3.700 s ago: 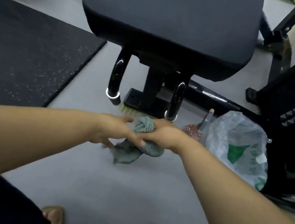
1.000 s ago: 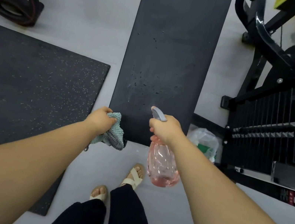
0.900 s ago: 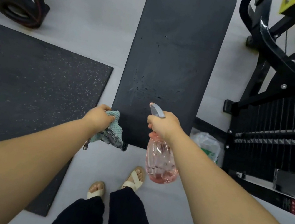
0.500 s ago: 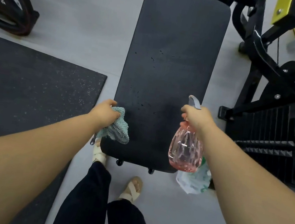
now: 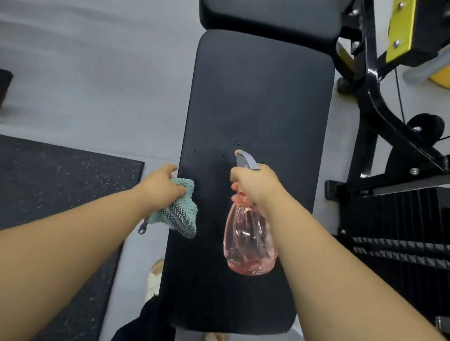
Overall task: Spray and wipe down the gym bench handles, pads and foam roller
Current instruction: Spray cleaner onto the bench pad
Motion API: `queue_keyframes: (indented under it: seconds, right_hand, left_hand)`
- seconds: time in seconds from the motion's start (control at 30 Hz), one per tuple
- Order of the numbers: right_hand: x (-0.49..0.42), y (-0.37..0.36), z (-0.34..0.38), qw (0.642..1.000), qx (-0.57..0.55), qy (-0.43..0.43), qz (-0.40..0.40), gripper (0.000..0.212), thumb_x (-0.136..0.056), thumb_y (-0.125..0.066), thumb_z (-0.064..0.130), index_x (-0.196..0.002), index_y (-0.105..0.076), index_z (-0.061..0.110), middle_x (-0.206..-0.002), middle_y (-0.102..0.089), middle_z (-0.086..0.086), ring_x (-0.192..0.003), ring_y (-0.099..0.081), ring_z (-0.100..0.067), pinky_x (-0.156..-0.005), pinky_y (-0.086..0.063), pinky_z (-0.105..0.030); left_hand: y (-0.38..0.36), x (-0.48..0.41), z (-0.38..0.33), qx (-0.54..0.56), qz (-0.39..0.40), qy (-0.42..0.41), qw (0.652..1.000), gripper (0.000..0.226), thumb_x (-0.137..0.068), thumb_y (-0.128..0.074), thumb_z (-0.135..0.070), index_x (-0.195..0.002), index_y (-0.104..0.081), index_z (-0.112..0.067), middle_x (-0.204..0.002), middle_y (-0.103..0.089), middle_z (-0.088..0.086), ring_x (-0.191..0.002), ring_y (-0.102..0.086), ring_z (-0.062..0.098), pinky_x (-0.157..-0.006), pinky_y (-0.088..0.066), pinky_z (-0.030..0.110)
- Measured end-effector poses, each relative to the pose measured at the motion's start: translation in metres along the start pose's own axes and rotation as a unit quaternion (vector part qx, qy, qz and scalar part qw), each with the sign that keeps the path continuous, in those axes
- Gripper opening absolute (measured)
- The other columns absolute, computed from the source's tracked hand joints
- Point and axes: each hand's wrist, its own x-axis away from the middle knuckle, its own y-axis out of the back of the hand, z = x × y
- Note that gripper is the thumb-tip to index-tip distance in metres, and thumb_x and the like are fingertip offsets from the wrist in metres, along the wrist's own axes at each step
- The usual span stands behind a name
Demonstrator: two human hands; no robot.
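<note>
Cloth (image 5: 181,209), one, in left hand (image 5: 161,189); one bottle (image 5: 249,242) in right hand (image 5: 254,184).

No text, label or number can be read anywhere.

The bench pad (image 5: 260,93) is covered in smooth, matt black, leather-like upholstery, on which a few small wet specks are seen. The cloth (image 5: 181,207) is made of a nubbly teal knit with a finer grey woven patch. The spray bottle (image 5: 247,242) is formed of glossy, translucent pink plastic, and its trigger (image 5: 245,159) of opaque grey plastic. The machine frame (image 5: 378,103) is finished in glossy black painted metal. The floor mat (image 5: 21,187) is seen as matt, speckled black rubber.
</note>
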Motion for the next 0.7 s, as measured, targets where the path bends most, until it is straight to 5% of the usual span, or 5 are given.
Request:
queue_keyframes:
  seconds: [0.17,0.3,0.47,0.7]
  right_hand:
    - [-0.026,0.004,0.039,0.998,-0.009,0.046,-0.047,0.017,-0.082,-0.058,0.018,-0.098,-0.059,0.014,-0.086,-0.06,-0.006,-0.051,-0.058,-0.016,-0.061,-0.05,-0.027]
    - [-0.04,0.022,0.055,0.995,-0.031,0.046,-0.079,0.019,-0.081,-0.057,0.013,-0.1,-0.059,0.013,-0.08,-0.059,-0.009,-0.054,-0.056,-0.018,-0.052,-0.051,-0.023]
    - [-0.056,0.055,0.064,0.991,-0.036,0.047,-0.119,0.017,-0.083,-0.057,0.014,-0.098,-0.06,0.007,-0.08,-0.058,-0.008,-0.054,-0.056,-0.017,-0.055,-0.052,-0.024]
    - [-0.07,0.061,0.106,0.987,0.036,0.124,-0.099,0.014,-0.083,-0.058,0.019,-0.094,-0.058,0.011,-0.086,-0.058,-0.007,-0.053,-0.06,-0.016,-0.062,-0.051,-0.028]
  left_hand:
    - [0.026,-0.034,-0.019,0.069,-0.003,-0.028,0.997,0.065,-0.091,-0.057,-0.015,-0.147,-0.025,-0.019,-0.145,-0.038,0.006,-0.108,-0.054,0.023,-0.088,-0.043,0.031]
    - [0.029,-0.05,-0.044,0.104,-0.009,-0.036,0.994,0.057,-0.091,-0.054,-0.014,-0.143,-0.031,-0.019,-0.12,-0.049,0.0,-0.096,-0.058,0.024,-0.086,-0.048,0.034]
    - [0.023,-0.066,-0.064,0.139,-0.028,0.002,0.99,0.032,-0.088,-0.052,-0.011,-0.12,-0.053,-0.011,-0.113,-0.062,0.01,-0.101,-0.06,0.029,-0.085,-0.05,0.036]
    - [0.014,-0.075,-0.067,0.051,-0.02,0.023,0.998,0.021,-0.091,-0.05,-0.015,-0.11,-0.047,-0.007,-0.105,-0.056,0.013,-0.095,-0.054,0.03,-0.076,-0.045,0.034]
